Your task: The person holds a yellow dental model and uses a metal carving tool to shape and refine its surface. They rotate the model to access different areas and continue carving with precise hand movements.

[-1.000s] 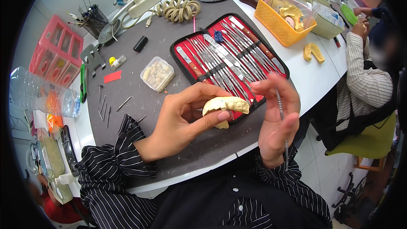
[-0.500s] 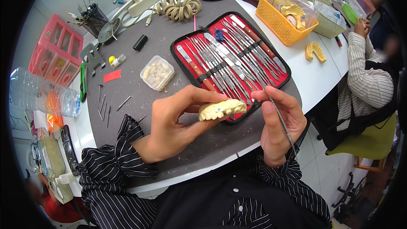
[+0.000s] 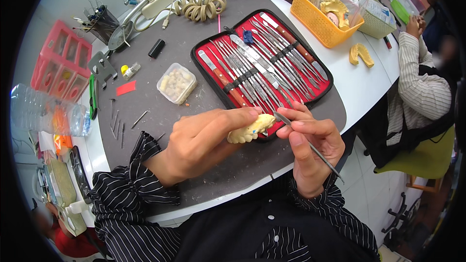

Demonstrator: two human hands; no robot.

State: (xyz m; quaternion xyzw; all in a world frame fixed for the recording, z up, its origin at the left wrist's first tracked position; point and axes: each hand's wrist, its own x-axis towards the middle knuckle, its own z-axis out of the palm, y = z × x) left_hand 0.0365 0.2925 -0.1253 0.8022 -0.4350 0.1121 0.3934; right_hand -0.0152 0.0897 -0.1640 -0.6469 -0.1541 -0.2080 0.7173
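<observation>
My left hand (image 3: 201, 138) grips a pale yellow dental cast (image 3: 245, 132) with a row of teeth along its lower side and a small blue mark. In my right hand (image 3: 315, 150) is a thin metal carving tool (image 3: 320, 156), held between thumb and fingers. Its upper tip is at the right end of the cast; whether they touch I cannot tell. Behind both hands lies an open black zip case (image 3: 310, 80) with a red lining, holding several metal dental instruments and a small blue lump.
A clear box of loose teeth (image 3: 177, 83) stands left of the case. Several burs (image 3: 140, 119) lie on the grey mat. A yellow basket (image 3: 323, 34) and another cast (image 3: 360, 56) sit at the right. A water bottle (image 3: 51, 111) lies left. A person in striped sleeves (image 3: 420, 87) sits at the far right.
The carving tool has swung its tip leftward to the cast, my right fingers closing in around it. My left hand has turned the cast, its right end now tilting up.
</observation>
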